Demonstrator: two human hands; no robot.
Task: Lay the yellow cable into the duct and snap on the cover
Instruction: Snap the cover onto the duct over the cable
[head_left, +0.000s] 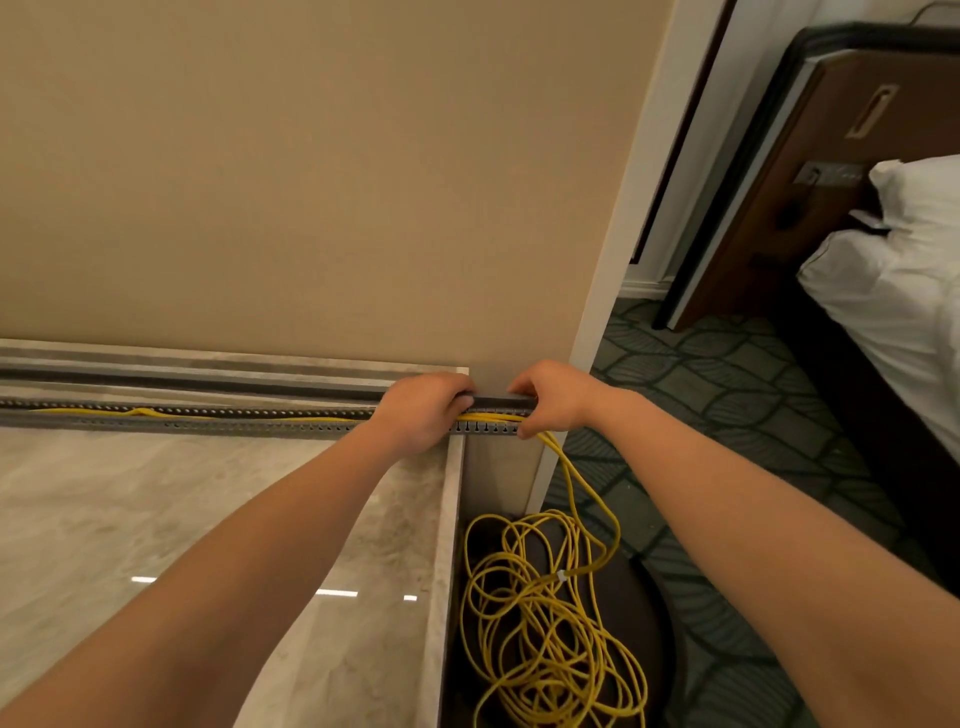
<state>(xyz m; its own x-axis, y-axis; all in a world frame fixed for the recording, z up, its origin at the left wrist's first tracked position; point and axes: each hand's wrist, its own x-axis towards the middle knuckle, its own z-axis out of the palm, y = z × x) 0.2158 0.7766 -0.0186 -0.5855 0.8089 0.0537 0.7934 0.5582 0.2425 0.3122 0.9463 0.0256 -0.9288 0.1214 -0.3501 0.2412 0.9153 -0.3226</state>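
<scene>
head view: left hand (421, 410) and right hand (550, 400) curl their fingers onto the long dark grey cover strip (496, 400) at its 3 o'clock end. the thin yellow cable (311, 418) lies in the grey slotted plastic duct (234, 427), its spare coil heaped at 6 o'clock.

Warm dim light; glare streaks on countertop (156, 519); wide-angle edge bowing

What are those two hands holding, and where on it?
The left hand and right hand grip the grey cover at its right end, above the duct.
</scene>
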